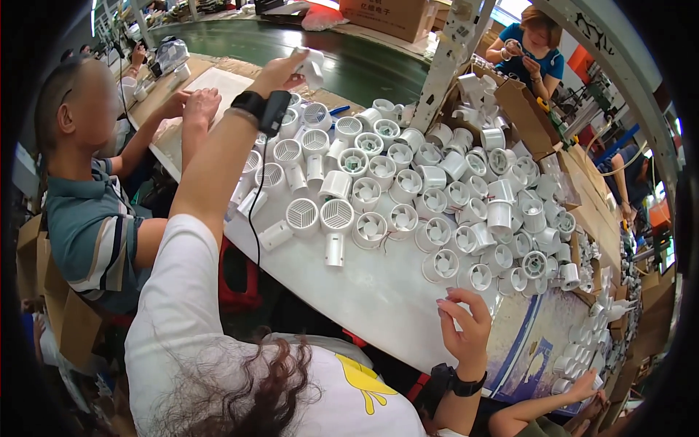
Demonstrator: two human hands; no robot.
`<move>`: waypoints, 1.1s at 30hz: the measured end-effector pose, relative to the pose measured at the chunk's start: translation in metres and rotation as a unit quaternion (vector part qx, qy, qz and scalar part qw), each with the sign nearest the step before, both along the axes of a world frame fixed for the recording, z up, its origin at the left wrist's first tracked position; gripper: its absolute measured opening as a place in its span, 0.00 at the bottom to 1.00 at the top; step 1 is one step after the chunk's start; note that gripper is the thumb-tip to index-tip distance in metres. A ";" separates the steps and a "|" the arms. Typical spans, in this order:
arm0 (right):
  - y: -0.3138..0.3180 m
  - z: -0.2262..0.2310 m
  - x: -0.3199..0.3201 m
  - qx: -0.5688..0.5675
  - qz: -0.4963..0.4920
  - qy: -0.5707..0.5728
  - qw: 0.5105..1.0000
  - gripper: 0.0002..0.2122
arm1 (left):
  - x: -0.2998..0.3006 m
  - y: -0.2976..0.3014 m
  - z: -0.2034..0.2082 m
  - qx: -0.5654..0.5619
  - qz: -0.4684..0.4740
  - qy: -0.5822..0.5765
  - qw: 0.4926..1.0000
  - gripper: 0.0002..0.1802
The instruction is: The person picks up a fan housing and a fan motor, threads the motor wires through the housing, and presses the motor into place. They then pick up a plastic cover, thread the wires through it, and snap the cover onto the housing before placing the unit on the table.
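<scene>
My left arm stretches far out across the white table. At its end my left hand (277,77) is closed on a white plastic fan housing (312,68), raised above the far side of the table beside the green belt. My right hand (467,328) hovers over the near edge, fingers loosely bent and apart, holding nothing. Between the hands stand several white round fan units (370,226) with blades showing. Nearer my left arm are white housings with slatted grilles (337,214) and short tube necks (335,249).
A large heap of fan units (502,207) fills the right of the table (328,284). A metal post (445,62) rises behind it. Co-workers sit at left (95,211), at lower right and across the green belt (291,47). A blue pen (339,110) lies among the housings.
</scene>
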State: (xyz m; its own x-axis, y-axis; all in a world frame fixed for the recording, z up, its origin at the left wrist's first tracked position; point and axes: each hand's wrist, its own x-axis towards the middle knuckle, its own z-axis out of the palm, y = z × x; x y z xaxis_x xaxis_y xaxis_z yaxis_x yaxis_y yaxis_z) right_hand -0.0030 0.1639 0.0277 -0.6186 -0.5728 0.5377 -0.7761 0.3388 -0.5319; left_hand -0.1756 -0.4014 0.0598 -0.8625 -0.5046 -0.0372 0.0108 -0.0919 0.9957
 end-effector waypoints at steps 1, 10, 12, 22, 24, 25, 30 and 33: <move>0.002 -0.001 0.000 0.000 -0.001 -0.001 1.000 0.12 | -0.011 -0.004 -0.006 0.000 -0.001 -0.001 1.000 0.23; 0.004 -0.002 -0.004 0.026 -0.051 -0.023 0.998 0.11 | -0.074 -0.059 -0.049 -0.202 0.026 -0.165 0.965 0.32; 0.001 -0.003 -0.006 0.030 -0.048 -0.026 0.998 0.10 | -0.078 -0.065 -0.054 -0.342 0.034 -0.266 0.901 0.34; -0.009 0.003 -0.008 0.038 -0.022 -0.029 0.999 0.10 | -0.051 -0.045 -0.058 -0.554 0.155 -0.329 0.749 0.42; -0.009 0.004 -0.007 0.040 -0.016 -0.023 0.999 0.11 | -0.044 -0.003 -0.037 -0.642 0.172 -0.295 0.687 0.43; -0.010 0.006 -0.006 0.040 -0.015 -0.023 0.999 0.11 | -0.031 0.011 -0.023 -0.641 0.173 -0.295 0.687 0.43; -0.012 0.004 0.003 0.038 0.007 -0.013 0.999 0.11 | 0.019 0.088 0.008 -0.609 -0.075 -0.232 0.755 0.41; -0.009 0.002 0.010 0.035 0.020 -0.008 0.999 0.11 | 0.040 0.112 0.009 -0.629 -0.098 -0.189 0.748 0.39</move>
State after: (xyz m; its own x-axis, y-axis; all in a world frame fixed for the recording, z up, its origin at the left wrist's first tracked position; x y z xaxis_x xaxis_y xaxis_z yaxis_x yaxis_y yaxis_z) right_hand 0.0074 0.1545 0.0296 -0.6035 -0.6328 0.4851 -0.7807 0.3451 -0.5210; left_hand -0.1353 -0.2897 0.0690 -0.9724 -0.2102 0.1012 -0.1836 0.9571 0.2240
